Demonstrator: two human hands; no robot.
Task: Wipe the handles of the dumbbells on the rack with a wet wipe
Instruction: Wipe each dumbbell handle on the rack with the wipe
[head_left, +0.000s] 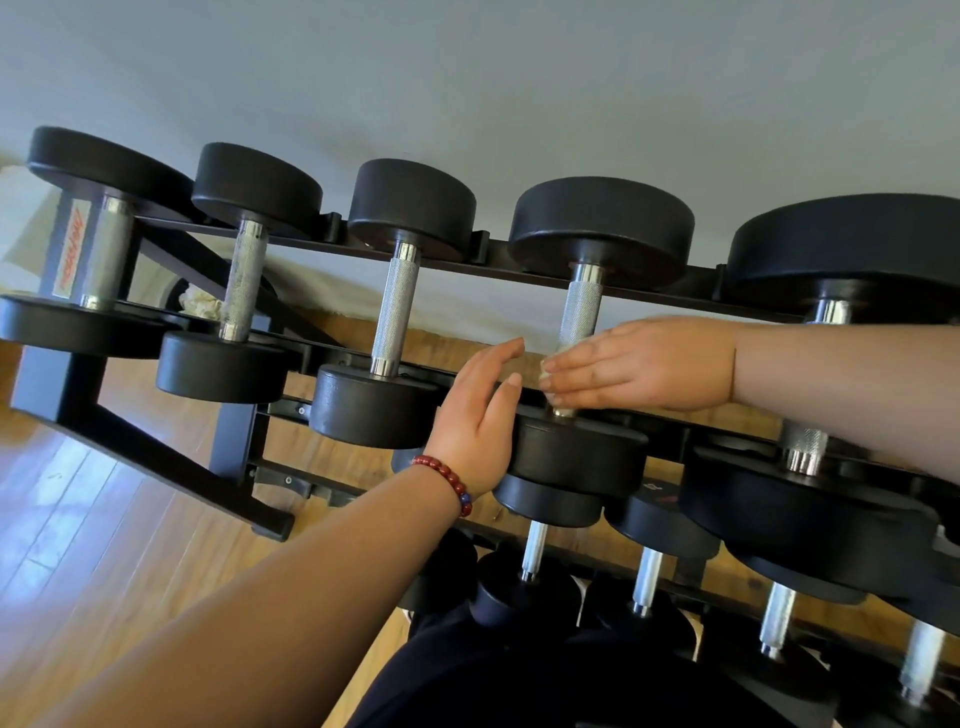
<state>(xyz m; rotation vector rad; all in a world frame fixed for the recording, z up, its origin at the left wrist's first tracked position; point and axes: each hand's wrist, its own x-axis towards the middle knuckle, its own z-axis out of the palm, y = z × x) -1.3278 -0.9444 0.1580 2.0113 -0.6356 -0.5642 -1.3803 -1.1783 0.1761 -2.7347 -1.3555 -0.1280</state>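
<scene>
While the person's right hand (639, 364) reaches in from the right, its fingers lie nearly straight across the lower end of a knurled silver steel handle (581, 306), pressing a small crumpled white wet wipe (546, 366) onto it. The wipe peeks out at the fingertips. The thumb is hidden under the hand, so I cannot tell whether it closes round the handle or the wipe.

That handle belongs to the fourth dumbbell from the left (597, 228), one with thick round black heads, lying on the top tier of a black metal rack (67, 384). Its near head (576, 452) sits just below the right hand.

Beside that near head is the left hand (478, 415), fingers straight and slightly spread, holding nothing. Its fingertips are just short of the right hand's fingertips and the wipe. Whether its palm touches the head is not clear. A bracelet of dark red beads (447, 478) circles the left wrist.

Three more black-headed dumbbells (395, 306) lie to the left on the same tier, and a larger one (841, 249) lies to the right, its handle partly covered by the right forearm. Smaller dumbbells (649, 577) fill the tier below.

A crumpled whitish wad (200, 304) shows behind the second handle. The rack stands on a wooden plank floor (78, 519) against a pale grey wall (519, 78).
</scene>
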